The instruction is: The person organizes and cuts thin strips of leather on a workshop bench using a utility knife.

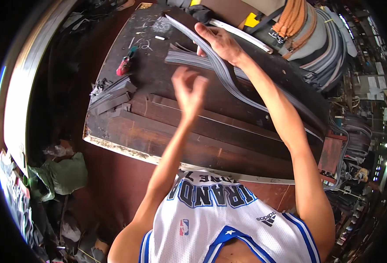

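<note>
My right hand point(222, 45), at the far side of the dark table point(158, 79), is closed around a bundle of long, thin grey strips point(223, 75). One end of the bundle sticks up to the left, and the rest sags to the right under my forearm. A second stack of strips point(187, 59) lies on the tabletop just below. My left hand point(189, 90) hovers nearer to me, blurred, with fingers loosely curved, thumb apart and nothing visible in it. Long flat dark strips point(193, 115) lie along the table beneath it.
Short strip offcuts point(112, 97) are piled at the table's left edge, near a red-and-teal tool point(125, 63). A white piece of chalk point(160, 37) lies by chalk writing. Orange-brown braided belts point(293, 19) and more strips hang at the back right. A green bag point(64, 175) sits at lower left.
</note>
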A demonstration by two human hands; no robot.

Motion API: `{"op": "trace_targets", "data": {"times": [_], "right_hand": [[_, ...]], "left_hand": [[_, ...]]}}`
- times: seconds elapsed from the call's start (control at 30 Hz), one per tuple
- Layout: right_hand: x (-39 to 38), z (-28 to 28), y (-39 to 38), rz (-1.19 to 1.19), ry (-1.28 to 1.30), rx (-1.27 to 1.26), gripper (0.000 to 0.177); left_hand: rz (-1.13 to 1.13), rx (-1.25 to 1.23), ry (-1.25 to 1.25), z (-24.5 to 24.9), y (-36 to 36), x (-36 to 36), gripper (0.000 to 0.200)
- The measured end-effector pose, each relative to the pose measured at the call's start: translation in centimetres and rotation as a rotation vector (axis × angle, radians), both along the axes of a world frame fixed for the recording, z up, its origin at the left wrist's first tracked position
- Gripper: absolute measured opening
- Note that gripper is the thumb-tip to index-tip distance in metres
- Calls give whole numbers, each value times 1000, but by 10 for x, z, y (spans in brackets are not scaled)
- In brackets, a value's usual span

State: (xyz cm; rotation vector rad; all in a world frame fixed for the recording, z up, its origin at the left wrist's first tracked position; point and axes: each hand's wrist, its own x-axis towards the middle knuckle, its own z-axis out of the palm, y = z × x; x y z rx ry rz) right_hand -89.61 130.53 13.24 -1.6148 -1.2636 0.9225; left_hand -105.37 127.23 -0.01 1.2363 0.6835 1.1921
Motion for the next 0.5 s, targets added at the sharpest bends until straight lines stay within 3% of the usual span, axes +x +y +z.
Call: {"op": "trace_targets", "data": {"times": [0.07, 0.13, 0.2, 0.27, 0.37, 0.4, 0.5], "right_hand": [[1, 27, -12, -40, -42, 17, 73], [4, 47, -26, -74, -35, 48, 72], [6, 73, -39, -78, -79, 74, 70], [22, 96, -50, -6, -223, 20, 71], [21, 153, -79, 55, -123, 235, 81], [21, 173, -93, 62, -145, 257, 81], [45, 216, -155, -17, -253, 272, 80]], "left_hand": [[-272, -249, 92, -32, -78, 58, 99], [-273, -353, 51, -49, -137, 119, 103], [-180, -358, -111, -59, -172, 168, 101], [-120, -499, 1, -46, -200, 192, 88], [-53, -519, 32, -49, -245, 233, 85], [-5, -452, 68, -64, -263, 251, 83], [-50, -500, 122, -46, -301, 274, 79]]}}
